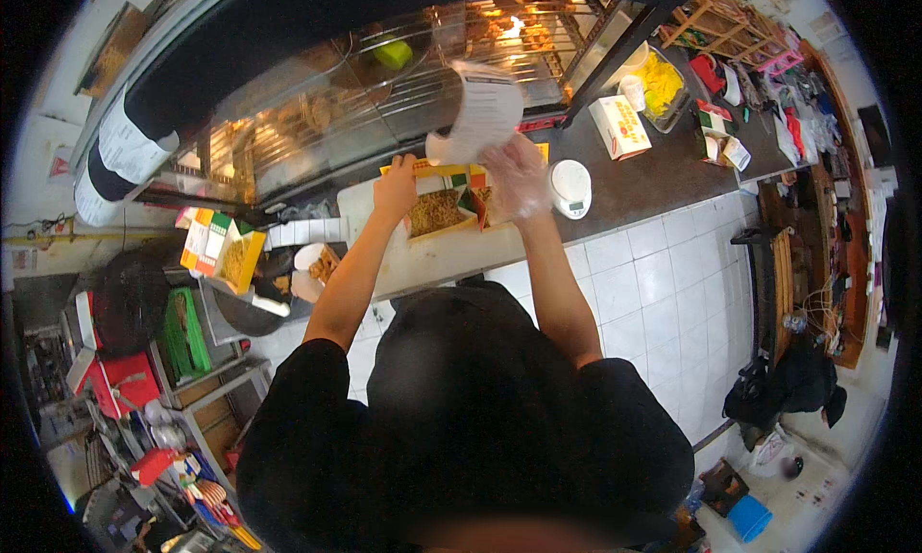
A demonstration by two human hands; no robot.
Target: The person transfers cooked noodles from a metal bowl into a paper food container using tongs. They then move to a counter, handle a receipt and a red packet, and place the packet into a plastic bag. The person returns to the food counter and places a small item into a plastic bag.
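An open cardboard takeaway box (476, 176) with yellow, green and red sides lies on a pale cutting board (364, 214). Brown noodles or rice (436, 213) fill its larger visible part. My left hand (396, 186) grips the box's far left edge. Over the box's right side is my right hand (517, 182), in a clear plastic glove and blurred. Printed paper slips (490, 110) hang just beyond that hand and partly overlap it. Whether the right fingers hold anything is hidden. A white digital kitchen scale (571, 186) sits beside the right hand.
Past the board stands a lit glass food cabinet (403, 121) with wire racks. A filled takeaway box (223, 250), a knife (270, 305) and a tub of food pieces (317, 263) are left. Right are a closed box (621, 128) and a tray of yellow-green food (661, 85).
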